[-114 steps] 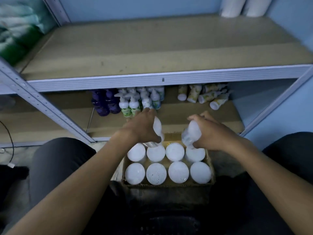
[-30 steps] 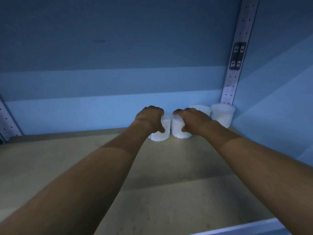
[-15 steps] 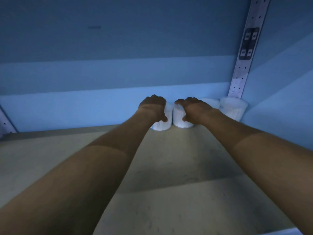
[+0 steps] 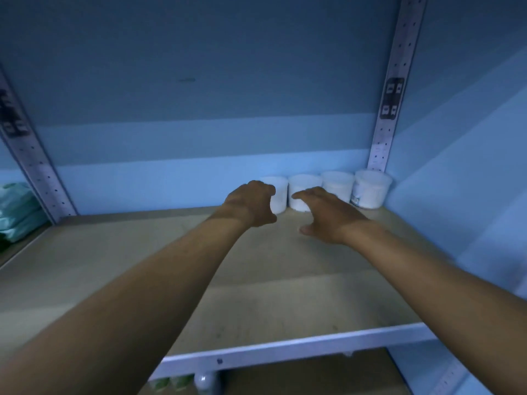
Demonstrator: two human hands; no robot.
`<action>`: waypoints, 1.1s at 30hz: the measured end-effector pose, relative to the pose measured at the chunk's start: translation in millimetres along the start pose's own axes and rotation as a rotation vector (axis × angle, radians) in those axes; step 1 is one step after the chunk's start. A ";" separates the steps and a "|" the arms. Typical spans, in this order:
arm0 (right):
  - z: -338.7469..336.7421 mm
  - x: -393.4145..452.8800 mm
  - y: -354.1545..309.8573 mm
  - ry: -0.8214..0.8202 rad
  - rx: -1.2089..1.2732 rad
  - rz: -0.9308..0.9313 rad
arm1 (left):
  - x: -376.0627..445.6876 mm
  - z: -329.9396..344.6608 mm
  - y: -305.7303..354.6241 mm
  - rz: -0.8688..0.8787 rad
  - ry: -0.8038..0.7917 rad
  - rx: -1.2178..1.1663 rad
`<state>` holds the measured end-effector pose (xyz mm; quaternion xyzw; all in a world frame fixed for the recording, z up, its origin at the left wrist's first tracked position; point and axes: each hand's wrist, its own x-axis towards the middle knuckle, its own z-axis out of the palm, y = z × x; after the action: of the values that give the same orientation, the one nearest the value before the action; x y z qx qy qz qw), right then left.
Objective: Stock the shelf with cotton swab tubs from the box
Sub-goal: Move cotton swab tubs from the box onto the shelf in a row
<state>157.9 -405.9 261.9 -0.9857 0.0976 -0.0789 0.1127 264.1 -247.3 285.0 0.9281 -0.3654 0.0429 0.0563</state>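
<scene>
Four round white plastic tubs stand upright in a row at the back of the flat tan wooden shelf (image 4: pixel 285 295), against the blue wall (image 4: pixel 199 95). The row ends in the right corner, by the grey metal post with holes (image 4: pixel 390 109). The far right tub (image 4: pixel 370 189) and the next tub (image 4: pixel 338 185) show well. The third tub (image 4: pixel 302 189) and the left end tub (image 4: pixel 278 192) are partly hidden by the hands.

The left hand (image 4: pixel 251 203) is just in front of the left end tub. Its fingers are loosely bent and hold nothing. The right hand (image 4: pixel 328 215) is in front of the third tub, its fingers spread out and holding nothing.

A soft green pack (image 4: pixel 17 212) lies far off on the left.
</scene>
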 end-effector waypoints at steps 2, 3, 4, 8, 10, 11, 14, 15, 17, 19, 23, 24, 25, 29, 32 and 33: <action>2.8 -27.3 -11.9 -0.041 0.016 0.008 | -28.3 -4.2 4.6 0.000 -0.039 -0.024; 5.3 -40.5 -17.4 -0.049 0.020 0.007 | -42.7 -5.5 6.6 -0.003 -0.052 -0.028; 7.8 -53.1 -22.7 -0.045 0.024 0.004 | -56.6 -6.1 8.9 -0.002 -0.063 -0.028; 16.5 -100.7 -45.6 -0.014 0.053 -0.015 | -113.0 -0.6 16.1 0.031 -0.097 -0.033; 20.9 -119.8 -52.4 -0.005 0.085 -0.025 | -135.2 3.9 19.6 0.041 -0.100 -0.042; 23.6 -131.8 -57.3 -0.004 0.100 -0.031 | -149.2 6.5 20.5 0.047 -0.105 -0.051; 36.0 -167.2 -70.8 0.002 0.120 -0.050 | -192.9 14.3 21.9 0.066 -0.110 -0.070; 41.0 -178.4 -74.6 0.005 0.127 -0.053 | -207.3 17.1 21.8 0.069 -0.106 -0.081; 51.4 -199.5 -81.7 -0.006 0.140 -0.052 | -234.4 23.6 19.8 0.073 -0.112 -0.109; 61.9 -218.4 -85.6 -0.020 0.149 -0.062 | -257.7 29.8 17.9 0.075 -0.113 -0.131; 86.5 -253.6 -89.8 -0.040 0.131 -0.051 | -296.1 48.3 16.5 0.076 -0.081 -0.175; 94.6 -261.4 -90.2 -0.046 0.116 -0.045 | -304.1 55.3 16.6 0.088 -0.078 -0.178; 103.3 -269.0 -90.7 -0.055 0.108 -0.036 | -311.4 63.1 16.3 0.097 -0.087 -0.181; 143.6 -294.1 -87.3 -0.174 0.094 0.034 | -331.9 100.1 16.3 0.067 -0.183 -0.235; 178.1 -309.8 -78.2 -0.282 0.146 0.105 | -343.4 140.5 20.1 0.029 -0.288 -0.287; 188.4 -314.6 -74.0 -0.314 0.159 0.142 | -346.7 155.5 22.5 0.012 -0.328 -0.314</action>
<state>-100.4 -230.2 56.2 -0.9646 0.1414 0.0767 0.2092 1.9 -51.3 90.8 0.9004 -0.3772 -0.1658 0.1398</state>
